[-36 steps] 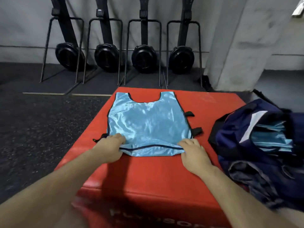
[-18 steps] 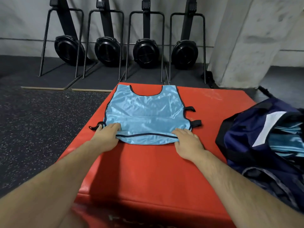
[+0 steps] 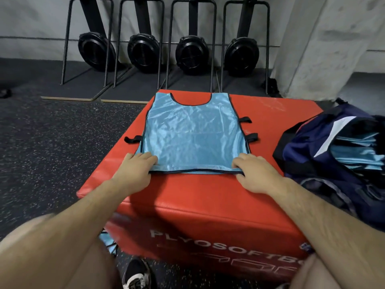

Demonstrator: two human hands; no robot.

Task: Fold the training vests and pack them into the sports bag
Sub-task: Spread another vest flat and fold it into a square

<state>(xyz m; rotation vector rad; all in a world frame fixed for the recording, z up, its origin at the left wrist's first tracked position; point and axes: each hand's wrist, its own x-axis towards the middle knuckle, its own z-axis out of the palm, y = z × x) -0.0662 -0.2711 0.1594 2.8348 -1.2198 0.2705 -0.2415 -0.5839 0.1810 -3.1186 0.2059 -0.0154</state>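
Plainly soft goods: a light blue, shiny thin-fabric training vest (image 3: 193, 138) with dark piping, spread flat with the neck hole far, on top of a red padded vinyl plyo box (image 3: 208, 197), toward its far half, short black side straps (image 3: 251, 137) sticking out left and right. Hands apart, one at each near corner: left hand (image 3: 133, 174) at the near left corner, right hand (image 3: 258, 174) at the near right, fingers laid over the fabric and thumbs seemingly tucked below the dark hem, so read as a light pinch on each side rather than a flat press. Judged very light, limp, with no stiffness of its own; bound to sag in the middle if lifted by two points, and likely to slide on the slick vinyl and on itself. Best taken exactly there, at the hem corners on the piping, thicker and less slippery than the open cloth; then carried up and over toward the neck end with both corners level, to keep the fold square. Worth tucking the straps inward before any further fold, to avoid loose ends catching. Not fragile; no force called for, only even tension across the hem. Just right of the box, a navy blue fabric sports bag (image 3: 302, 155), mouth open, with a stack of folded light blue vests (image 3: 354, 151) already inside; room left in it hard to judge from here.
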